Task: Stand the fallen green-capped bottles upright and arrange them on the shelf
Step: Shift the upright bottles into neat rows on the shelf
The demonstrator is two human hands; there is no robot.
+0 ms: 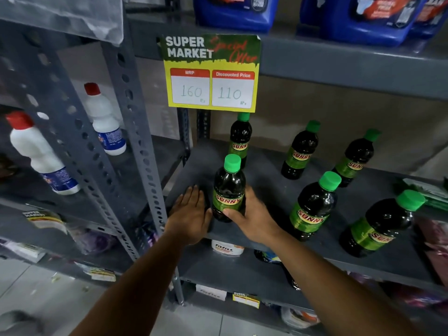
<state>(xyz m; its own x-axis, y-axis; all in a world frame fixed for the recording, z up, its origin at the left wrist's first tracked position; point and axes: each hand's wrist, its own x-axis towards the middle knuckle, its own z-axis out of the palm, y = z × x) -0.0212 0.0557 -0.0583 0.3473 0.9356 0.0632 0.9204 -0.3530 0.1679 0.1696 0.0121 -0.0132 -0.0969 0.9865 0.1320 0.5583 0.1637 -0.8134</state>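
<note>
Two bare forearms reach up from the bottom edge toward a grey metal shelf. The left hand lies flat, palm down, on the shelf's front left corner, fingers straight and together, gripping nothing, just beside the bottle the other hand holds. The right hand wraps around the lower part of the front-left bottle, thumb across the bottom of its green label and fingers behind it; this green-capped bottle stands upright near the shelf's front edge.

Further left, on the neighbouring rack, two white bottles with red caps stand behind a perforated grey upright. Above the held bottle, a yellow and green price card hangs from the shelf above, reading "MRP 160" and "Discounted Price 110". Right behind the held bottle a second bottle stands at the back, its cap touching the card's lower edge. To the right, well apart from each other, four more bottles stand upright: two at the back and two at the front. All hold dark liquid and carry green "SUNNY" labels. Blue jugs sit on the top shelf.
</note>
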